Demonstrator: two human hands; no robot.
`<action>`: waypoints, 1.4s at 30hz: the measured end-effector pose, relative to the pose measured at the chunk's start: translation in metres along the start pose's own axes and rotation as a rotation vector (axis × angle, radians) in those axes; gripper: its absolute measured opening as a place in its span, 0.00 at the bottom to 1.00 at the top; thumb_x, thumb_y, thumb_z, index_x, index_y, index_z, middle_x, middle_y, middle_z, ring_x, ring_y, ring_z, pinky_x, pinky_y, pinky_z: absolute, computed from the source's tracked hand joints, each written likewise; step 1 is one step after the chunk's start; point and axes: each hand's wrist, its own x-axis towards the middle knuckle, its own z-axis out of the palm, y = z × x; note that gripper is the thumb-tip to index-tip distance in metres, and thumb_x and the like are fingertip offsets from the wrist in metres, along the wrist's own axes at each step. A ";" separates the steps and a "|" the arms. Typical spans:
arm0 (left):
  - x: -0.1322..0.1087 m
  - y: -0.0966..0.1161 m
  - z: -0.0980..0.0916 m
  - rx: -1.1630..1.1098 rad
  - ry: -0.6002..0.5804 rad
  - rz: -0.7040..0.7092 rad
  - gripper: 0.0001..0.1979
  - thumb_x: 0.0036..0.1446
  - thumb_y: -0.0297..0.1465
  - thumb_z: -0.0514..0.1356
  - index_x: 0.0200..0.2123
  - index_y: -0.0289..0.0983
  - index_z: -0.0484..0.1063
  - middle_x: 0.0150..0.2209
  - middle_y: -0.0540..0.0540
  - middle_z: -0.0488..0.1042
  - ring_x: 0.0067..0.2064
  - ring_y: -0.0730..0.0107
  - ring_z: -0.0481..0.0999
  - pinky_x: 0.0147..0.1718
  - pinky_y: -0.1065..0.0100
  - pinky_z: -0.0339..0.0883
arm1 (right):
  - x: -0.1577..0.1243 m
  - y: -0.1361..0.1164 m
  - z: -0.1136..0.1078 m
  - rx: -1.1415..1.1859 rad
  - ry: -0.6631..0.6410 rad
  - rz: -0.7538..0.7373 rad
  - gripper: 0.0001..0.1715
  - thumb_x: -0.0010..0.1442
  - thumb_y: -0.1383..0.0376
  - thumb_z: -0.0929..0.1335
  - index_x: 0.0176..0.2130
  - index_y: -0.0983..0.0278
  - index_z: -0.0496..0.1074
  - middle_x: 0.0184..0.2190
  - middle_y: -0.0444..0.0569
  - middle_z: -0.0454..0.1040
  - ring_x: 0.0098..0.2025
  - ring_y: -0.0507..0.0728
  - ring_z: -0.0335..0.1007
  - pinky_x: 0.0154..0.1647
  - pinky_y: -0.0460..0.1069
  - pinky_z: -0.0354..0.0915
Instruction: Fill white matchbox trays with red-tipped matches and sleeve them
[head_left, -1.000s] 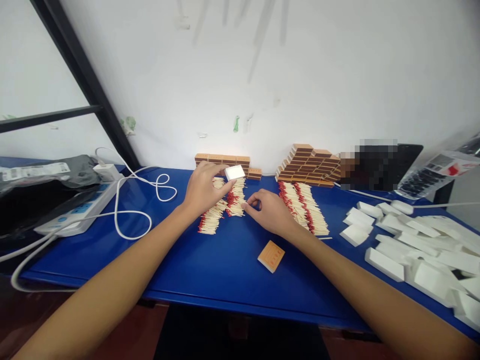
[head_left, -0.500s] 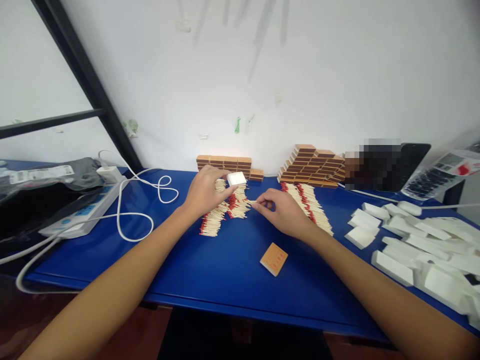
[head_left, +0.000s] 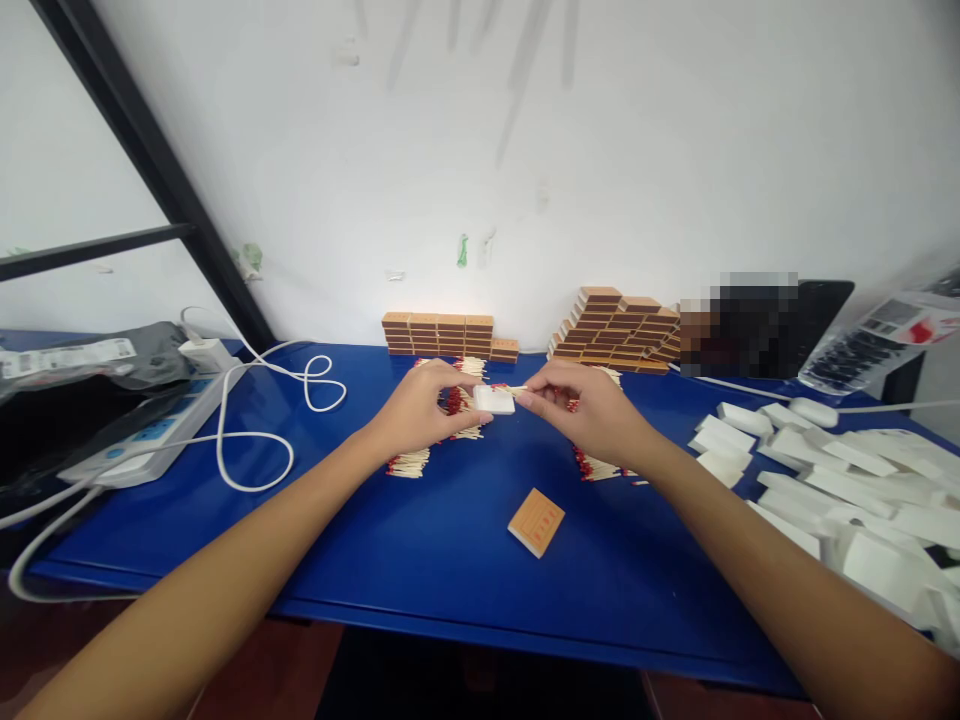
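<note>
My left hand [head_left: 424, 402] grips a small white tray [head_left: 493, 402] by its left end, above the blue table. My right hand [head_left: 589, 405] pinches a few matches [head_left: 512, 390], their red heads pointing left over the tray's far edge. Loose matches [head_left: 409, 463] lie in rows under and behind my left hand. More matches [head_left: 596, 468] lie beneath my right hand, which partly covers them. An orange matchbox [head_left: 536, 522] lies on the table nearer to me.
Matchboxes stand stacked [head_left: 439, 335] by the wall, with a taller stack [head_left: 619, 330] to the right. White trays [head_left: 862, 500] are heaped at the right. A power strip [head_left: 150, 430] and white cables [head_left: 223, 420] lie left. A phone [head_left: 821, 315] leans at the back right.
My left hand has brought the white tray lower and slightly right. My right hand has lifted matches from the pile and moved them to the tray. The view has shifted slightly.
</note>
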 end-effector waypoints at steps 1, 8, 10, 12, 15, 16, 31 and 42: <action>0.000 0.002 0.001 -0.014 -0.019 0.016 0.16 0.56 0.42 0.74 0.46 0.44 0.83 0.40 0.47 0.84 0.40 0.60 0.80 0.40 0.59 0.72 | -0.001 -0.001 0.002 -0.006 0.005 -0.027 0.22 0.66 0.47 0.70 0.36 0.61 0.80 0.31 0.48 0.76 0.29 0.54 0.66 0.30 0.50 0.62; 0.000 0.006 0.000 -0.055 -0.041 0.021 0.19 0.55 0.40 0.75 0.48 0.42 0.83 0.42 0.46 0.84 0.41 0.60 0.80 0.42 0.59 0.73 | -0.002 0.000 0.005 -0.059 -0.072 -0.022 0.17 0.67 0.53 0.69 0.35 0.62 0.79 0.30 0.47 0.74 0.29 0.53 0.65 0.30 0.50 0.60; 0.000 0.008 0.000 -0.054 -0.030 0.021 0.18 0.55 0.40 0.75 0.47 0.42 0.83 0.41 0.47 0.85 0.40 0.60 0.81 0.41 0.59 0.73 | -0.002 0.001 0.006 -0.046 -0.085 0.001 0.18 0.68 0.52 0.68 0.34 0.62 0.78 0.29 0.46 0.74 0.28 0.53 0.64 0.30 0.49 0.60; 0.000 0.009 0.000 -0.062 -0.026 0.013 0.17 0.55 0.40 0.75 0.47 0.42 0.83 0.41 0.47 0.85 0.40 0.60 0.81 0.40 0.59 0.73 | -0.002 0.002 0.008 -0.022 -0.082 0.015 0.19 0.68 0.51 0.68 0.34 0.62 0.78 0.28 0.46 0.75 0.28 0.53 0.64 0.30 0.49 0.60; -0.001 0.011 0.001 -0.082 -0.026 0.006 0.18 0.54 0.39 0.75 0.47 0.42 0.83 0.42 0.47 0.85 0.41 0.60 0.81 0.39 0.60 0.74 | -0.003 0.002 0.010 -0.011 -0.068 0.021 0.20 0.68 0.51 0.68 0.34 0.62 0.78 0.29 0.46 0.75 0.29 0.53 0.65 0.31 0.49 0.61; -0.001 0.011 0.001 -0.086 -0.024 0.012 0.18 0.54 0.39 0.76 0.47 0.43 0.83 0.42 0.47 0.85 0.41 0.60 0.81 0.39 0.60 0.74 | -0.003 0.001 0.010 -0.013 -0.063 0.021 0.19 0.68 0.51 0.68 0.34 0.62 0.77 0.29 0.46 0.75 0.29 0.53 0.65 0.31 0.49 0.61; -0.002 0.008 0.001 -0.041 0.024 -0.001 0.20 0.55 0.38 0.75 0.50 0.42 0.82 0.42 0.45 0.84 0.41 0.60 0.81 0.41 0.59 0.74 | -0.001 -0.005 -0.015 -0.005 0.093 0.060 0.20 0.65 0.50 0.70 0.29 0.62 0.75 0.28 0.47 0.74 0.30 0.54 0.65 0.29 0.50 0.60; -0.001 0.011 0.002 -0.030 0.020 0.031 0.21 0.54 0.35 0.76 0.52 0.41 0.82 0.41 0.45 0.83 0.43 0.61 0.79 0.43 0.61 0.71 | -0.003 -0.004 -0.017 0.071 -0.302 0.119 0.21 0.65 0.47 0.70 0.37 0.61 0.78 0.26 0.43 0.71 0.27 0.52 0.62 0.29 0.49 0.57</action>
